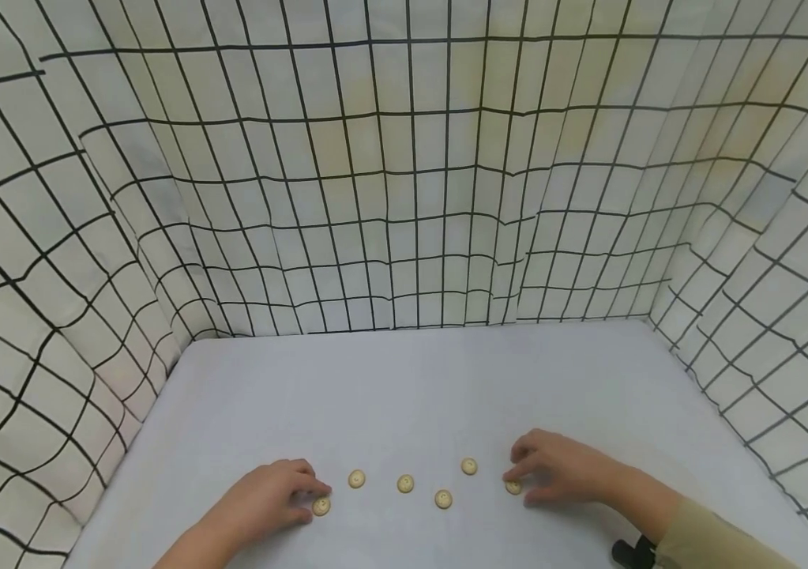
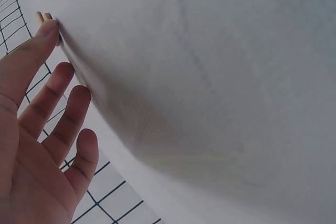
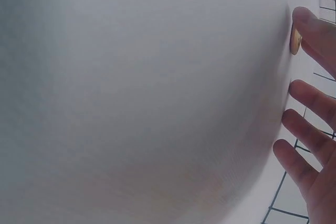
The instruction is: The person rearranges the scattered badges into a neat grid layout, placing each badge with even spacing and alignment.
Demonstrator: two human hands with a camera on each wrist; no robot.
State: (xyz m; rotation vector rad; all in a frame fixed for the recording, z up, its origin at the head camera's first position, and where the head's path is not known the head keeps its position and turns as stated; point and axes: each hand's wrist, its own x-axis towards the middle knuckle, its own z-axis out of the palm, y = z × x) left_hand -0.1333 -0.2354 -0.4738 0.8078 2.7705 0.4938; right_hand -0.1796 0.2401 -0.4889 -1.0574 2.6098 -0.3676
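At the left end of a loose row of round beige buttons, my left hand pinches one button between thumb and index finger, low at the table. In the left wrist view the thumb covers much of that spot, and the other fingers are spread and slightly bent. My right hand pinches the rightmost button likewise; the right wrist view shows this button standing out beside the thumb, partly hidden. Between the hands lie several more buttons, among them one nearest the left hand and one nearest the right.
Two further buttons, one in the middle and one a bit closer, lie flat on the white table. White walls with a black grid enclose the table at the back and sides. A black object shows beside the right sleeve.
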